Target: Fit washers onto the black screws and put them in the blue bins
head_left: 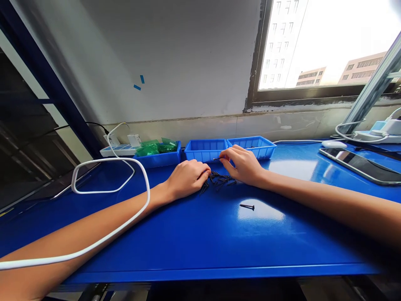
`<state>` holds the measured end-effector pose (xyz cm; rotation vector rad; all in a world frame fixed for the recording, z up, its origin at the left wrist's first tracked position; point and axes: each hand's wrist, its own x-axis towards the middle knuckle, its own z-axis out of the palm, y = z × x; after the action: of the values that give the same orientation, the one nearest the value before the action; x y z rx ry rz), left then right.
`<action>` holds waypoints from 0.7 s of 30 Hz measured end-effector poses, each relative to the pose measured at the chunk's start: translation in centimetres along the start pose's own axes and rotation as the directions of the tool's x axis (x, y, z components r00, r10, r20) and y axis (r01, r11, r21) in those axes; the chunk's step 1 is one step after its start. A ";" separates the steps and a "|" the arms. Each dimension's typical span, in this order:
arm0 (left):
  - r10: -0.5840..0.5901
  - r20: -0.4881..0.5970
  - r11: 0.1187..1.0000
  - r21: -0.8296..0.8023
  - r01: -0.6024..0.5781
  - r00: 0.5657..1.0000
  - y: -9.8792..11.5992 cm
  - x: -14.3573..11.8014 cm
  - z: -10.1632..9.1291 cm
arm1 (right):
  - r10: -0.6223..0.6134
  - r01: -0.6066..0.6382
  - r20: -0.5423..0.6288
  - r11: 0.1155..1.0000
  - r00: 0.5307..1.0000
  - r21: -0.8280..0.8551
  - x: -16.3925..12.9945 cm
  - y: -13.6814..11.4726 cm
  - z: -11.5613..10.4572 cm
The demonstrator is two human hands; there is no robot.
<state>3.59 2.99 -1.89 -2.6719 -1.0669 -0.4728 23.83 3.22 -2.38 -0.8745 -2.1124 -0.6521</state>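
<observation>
Screw pile: a loose heap of dark screws [221, 179] lies on the blue worktop [200, 242], between the two hands; I take it as my landmark.
Right hand: just right of the pile, this hand [242, 165] has thumb and forefinger pinched together on a thin dark piece, apparently a screw [216, 159], held above the pile's back edge.
Left hand: at the pile's left edge, this hand [189, 177] rests with fingers curled and thumb close to them; whether it has hold of anything I can't tell from here.
Stray screw: one lone screw [247, 207] lies on its side, nearer the person than the pile, its thread plain and its head flared.
Slip risk: so slender a piece could spin out of the fingertip pinch and skid across the glossy surface.
Scatter risk: either wrist, if it swept sideways, could spread the pile or knock the stray screw away.
Cable risk: the white cable [148, 184] loops across the left forearm's line, well left of the pile; if the arm caught it, the cable could tug.
Bins: behind the pile sit a ribbed blue bin [203, 156] and its adjoining neighbour [266, 152], thin-walled, seemingly moulded plastic.
Green packets: crinkled, filmy packets [153, 147] fill another bin [166, 159], behind the pile and leftward.
Phone: a flat, glassy slab [360, 165], far right of the pile.
</observation>
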 end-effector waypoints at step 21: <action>0.023 0.041 1.000 0.017 -0.023 0.999 -0.2 0.0 0.0 | 0.122 -0.122 -0.015 0.973 0.992 -0.197 0.1 2.7 1.0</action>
<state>3.49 3.11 -1.83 -2.6868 -1.0455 -0.4043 25.37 5.70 -2.44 -1.1020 -1.9966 -0.8074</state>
